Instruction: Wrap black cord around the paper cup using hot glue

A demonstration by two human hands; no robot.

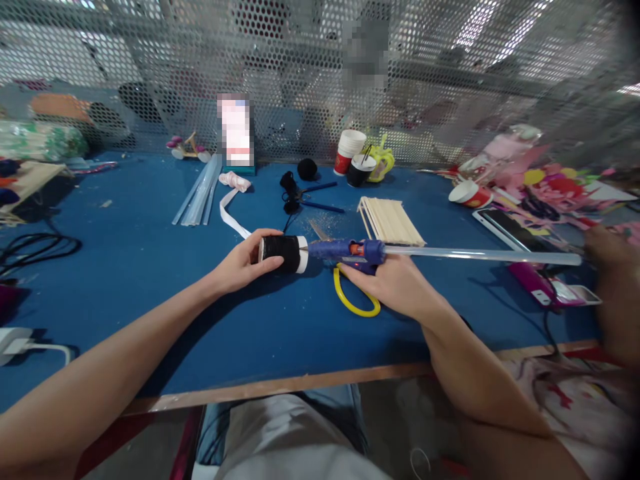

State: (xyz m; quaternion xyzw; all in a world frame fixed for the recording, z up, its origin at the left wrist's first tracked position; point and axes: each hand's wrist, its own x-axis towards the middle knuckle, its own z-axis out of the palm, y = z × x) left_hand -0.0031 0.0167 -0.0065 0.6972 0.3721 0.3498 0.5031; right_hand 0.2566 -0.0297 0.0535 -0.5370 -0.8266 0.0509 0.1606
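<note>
My left hand (245, 263) grips a paper cup wrapped in black material (285, 253), lying on its side on the blue table (150, 267). My right hand (393, 283) holds a blue hot glue gun (350, 252) with its nozzle pointed left at the cup's white rim. A long clear glue stick (480, 255) juts out of the gun's back to the right. Yellow-handled scissors (353, 303) lie under my right hand.
Wooden sticks (393, 221), clear glue sticks (200, 190), white ribbon (233, 200), black scissors (305, 195) and paper cups (350, 157) lie further back. Another person's hand (607, 250) is at the right by a tablet (510, 230). Perforated metal screen (300, 67) walls the rear.
</note>
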